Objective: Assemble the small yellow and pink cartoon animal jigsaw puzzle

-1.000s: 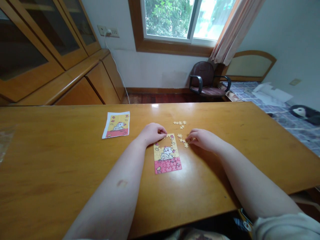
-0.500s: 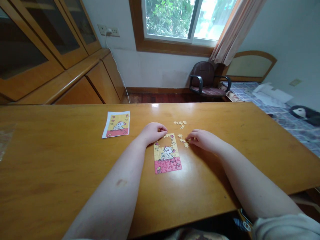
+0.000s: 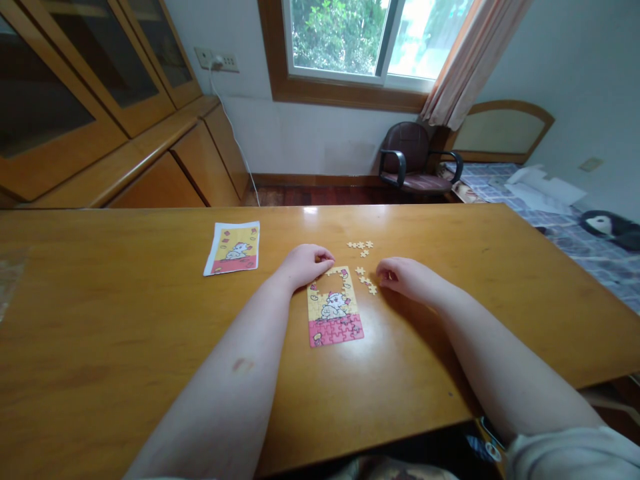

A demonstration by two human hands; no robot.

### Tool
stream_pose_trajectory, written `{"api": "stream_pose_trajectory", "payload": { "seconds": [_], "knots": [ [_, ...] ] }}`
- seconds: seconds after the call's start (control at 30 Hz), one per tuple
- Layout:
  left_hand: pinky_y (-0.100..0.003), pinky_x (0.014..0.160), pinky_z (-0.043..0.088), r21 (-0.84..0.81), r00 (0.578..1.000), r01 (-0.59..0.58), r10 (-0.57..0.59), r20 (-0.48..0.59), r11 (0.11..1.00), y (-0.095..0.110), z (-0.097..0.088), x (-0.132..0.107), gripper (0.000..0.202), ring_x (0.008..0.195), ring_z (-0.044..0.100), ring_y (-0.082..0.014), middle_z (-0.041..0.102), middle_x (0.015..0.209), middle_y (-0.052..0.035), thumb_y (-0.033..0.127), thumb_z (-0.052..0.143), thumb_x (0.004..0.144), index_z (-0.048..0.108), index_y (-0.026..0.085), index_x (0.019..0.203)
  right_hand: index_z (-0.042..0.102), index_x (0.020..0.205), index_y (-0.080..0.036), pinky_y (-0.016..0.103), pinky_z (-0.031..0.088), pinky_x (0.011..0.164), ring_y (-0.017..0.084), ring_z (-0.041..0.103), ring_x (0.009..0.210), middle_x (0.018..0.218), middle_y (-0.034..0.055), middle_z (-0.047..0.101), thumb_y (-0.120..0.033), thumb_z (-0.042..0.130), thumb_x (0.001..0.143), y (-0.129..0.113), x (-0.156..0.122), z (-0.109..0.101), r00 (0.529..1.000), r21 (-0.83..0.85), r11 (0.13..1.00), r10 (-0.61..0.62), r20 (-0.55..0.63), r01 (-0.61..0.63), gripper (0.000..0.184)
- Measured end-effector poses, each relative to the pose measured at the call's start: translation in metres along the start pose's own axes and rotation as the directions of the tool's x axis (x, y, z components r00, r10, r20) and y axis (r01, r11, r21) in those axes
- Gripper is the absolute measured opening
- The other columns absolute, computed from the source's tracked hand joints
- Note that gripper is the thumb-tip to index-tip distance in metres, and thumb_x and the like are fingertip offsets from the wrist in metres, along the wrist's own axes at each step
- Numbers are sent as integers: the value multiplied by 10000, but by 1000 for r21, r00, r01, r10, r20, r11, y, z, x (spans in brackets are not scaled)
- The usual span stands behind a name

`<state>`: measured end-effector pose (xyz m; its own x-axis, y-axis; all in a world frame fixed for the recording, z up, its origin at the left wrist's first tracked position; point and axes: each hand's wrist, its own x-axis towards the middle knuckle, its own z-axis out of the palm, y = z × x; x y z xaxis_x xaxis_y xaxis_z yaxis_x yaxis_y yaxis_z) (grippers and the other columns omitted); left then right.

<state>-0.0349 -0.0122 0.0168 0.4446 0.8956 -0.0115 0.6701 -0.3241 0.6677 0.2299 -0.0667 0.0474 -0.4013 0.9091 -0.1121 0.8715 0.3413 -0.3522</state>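
A jigsaw puzzle lies flat on the table, with a white cartoon animal on a yellow and pink ground. Bare table shows through a gap in its upper part. My left hand covers its top left corner, fingers bent and pressed together at the edge. To the right lie loose yellow puzzle pieces, with a second cluster of pieces farther back. My right hand is just beside the nearer ones, its fingers curled in a pinch. A puzzle piece seems to be in them, mostly hidden by the fingers.
A printed picture of the same design lies at the back left of the wooden table. Clear plastic sits at the far left edge. Beyond the table are a cabinet, a chair and a bed.
My right hand has drawn slightly right, away from the loose pieces, and its fingers have curled in more. My left hand and the puzzle have stayed where they were.
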Motion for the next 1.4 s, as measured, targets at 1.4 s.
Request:
{"api": "stream_pose_trajectory", "payload": {
  "seconds": [1.4],
  "knots": [
    [-261,693,486,-13,999,-40,40,-18,999,-10,6,6,221,755,637,-157,720,831,-16,307,636,723,748,219,892,744,935,-216,273,492,816,155,648,866,940,43,700,-154,601,856,-51,20,46,977,282,944,-130,-167,173,175]
  ]
}}
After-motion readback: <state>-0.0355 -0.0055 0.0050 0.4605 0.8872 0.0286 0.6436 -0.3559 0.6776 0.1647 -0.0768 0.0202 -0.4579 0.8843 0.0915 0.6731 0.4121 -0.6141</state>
